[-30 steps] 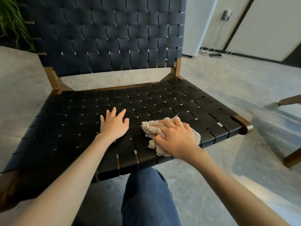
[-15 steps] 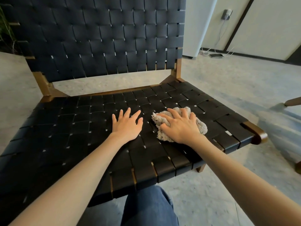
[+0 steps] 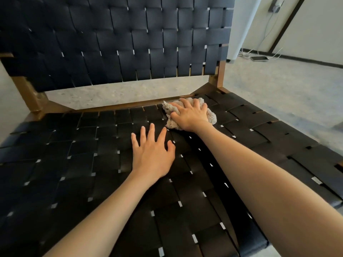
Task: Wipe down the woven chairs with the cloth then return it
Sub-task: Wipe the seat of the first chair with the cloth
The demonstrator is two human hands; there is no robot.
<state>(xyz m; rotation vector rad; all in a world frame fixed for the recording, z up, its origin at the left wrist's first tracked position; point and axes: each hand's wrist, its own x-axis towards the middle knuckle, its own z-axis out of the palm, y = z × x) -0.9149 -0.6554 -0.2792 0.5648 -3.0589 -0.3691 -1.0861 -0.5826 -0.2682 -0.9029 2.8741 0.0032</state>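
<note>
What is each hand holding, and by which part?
Right hand grips the bunched cloth from above, across its middle. Left hand holds nothing; it rests flat on the chair seat.

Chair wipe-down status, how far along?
Mid-wipe. Done: no visible sign of which straps are clean. In hand: right hand grips the bunched cloth on the woven seat by its rear rail; left hand rests flat on the seat. Left: backrest, any other chairs, returning the cloth.
</note>
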